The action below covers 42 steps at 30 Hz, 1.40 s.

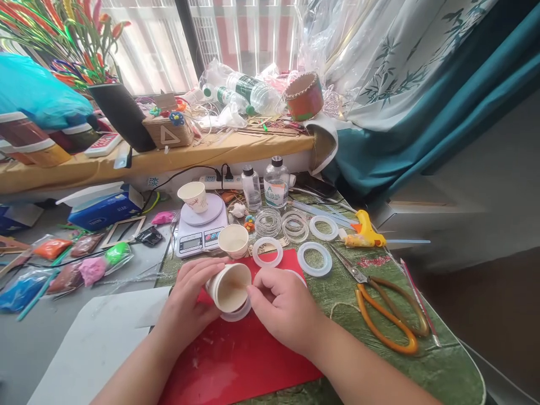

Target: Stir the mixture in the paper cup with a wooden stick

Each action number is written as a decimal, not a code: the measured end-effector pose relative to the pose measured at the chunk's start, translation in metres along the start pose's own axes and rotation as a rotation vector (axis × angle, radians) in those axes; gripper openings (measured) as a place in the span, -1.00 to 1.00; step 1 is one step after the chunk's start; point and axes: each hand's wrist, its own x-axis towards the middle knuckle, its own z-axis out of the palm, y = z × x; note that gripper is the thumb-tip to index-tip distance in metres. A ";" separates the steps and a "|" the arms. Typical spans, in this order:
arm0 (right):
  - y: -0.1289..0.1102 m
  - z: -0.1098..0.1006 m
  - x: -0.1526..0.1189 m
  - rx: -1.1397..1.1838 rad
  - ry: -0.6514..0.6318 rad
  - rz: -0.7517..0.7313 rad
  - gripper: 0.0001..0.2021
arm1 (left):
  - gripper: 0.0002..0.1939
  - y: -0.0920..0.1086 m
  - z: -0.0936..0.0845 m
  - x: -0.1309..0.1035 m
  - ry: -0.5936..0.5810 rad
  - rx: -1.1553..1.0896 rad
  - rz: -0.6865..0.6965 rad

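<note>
Left of your left hand (192,304), bagged clay (120,254) in several colors lies on the grey surface, with white paper (95,332) nearer you. Just beyond that hand, a digital kitchen scale (197,233) bears an upright paper cup (194,198).

Your left hand is wrapped around the outside of the tilted paper cup (230,289), fingers over its upper wall and thumb side lower down. That cup is between your two hands, above the red mat (248,360). Its open mouth points back toward you and slightly right; its long axis runs from the base, farther off and to the left, out to the mouth. A clear ring mold (236,316) shows partly beneath it, and another upright cup (233,242) stands just beyond.

Your right hand (287,304) is at the right side of the mouth, fingers curled, with thumb and forefinger drawn close together. You can't tell from this view whether they pinch the rim or something small. Your hands are apart, with the mouth between them.

Beyond your right hand are two capped bottles (276,185) and more ring molds (315,260). To its right lie the orange-handled scissors (379,304), open, with the yellow glue gun (367,232) farther away.
</note>
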 end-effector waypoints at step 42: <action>-0.004 0.000 0.002 0.074 -0.050 0.120 -0.70 | -0.49 -0.002 -0.002 -0.001 -0.074 0.058 -0.091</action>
